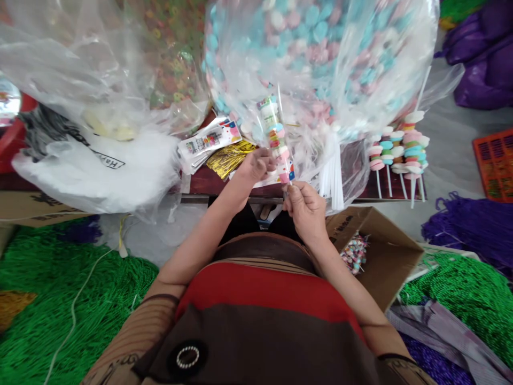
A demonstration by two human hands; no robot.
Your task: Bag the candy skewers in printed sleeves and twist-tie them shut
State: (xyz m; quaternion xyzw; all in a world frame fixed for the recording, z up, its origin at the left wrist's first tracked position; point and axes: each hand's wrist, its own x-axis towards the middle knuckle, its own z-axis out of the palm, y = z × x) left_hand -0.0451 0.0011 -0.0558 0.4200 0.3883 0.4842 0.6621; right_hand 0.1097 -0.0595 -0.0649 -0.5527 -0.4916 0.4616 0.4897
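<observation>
A marshmallow skewer (274, 136) in a clear printed wrapper stands slanted over the table edge, its stick end toward me. My right hand (306, 208) is closed, pinching the stick at the wrapper's lower end. Beside the wrapper is my left hand (256, 167), fingers loosely bent and apart; whether the fingertips touch the wrapper I cannot tell. Printed clear wrappers (210, 140) lie stacked just beyond my left hand, with gold twist ties (228, 159) next to them. White sticks (332, 176) lie in a bundle to the right of my right hand.
A big clear bag of pink, blue and white marshmallows (320, 32) fills the back. Bags of gummy rings (176, 64) and white material (92, 176) stand left. Several unwrapped skewers (412, 147) rest at the table's right end. Below, an open carton (388, 262) contains wrapped skewers.
</observation>
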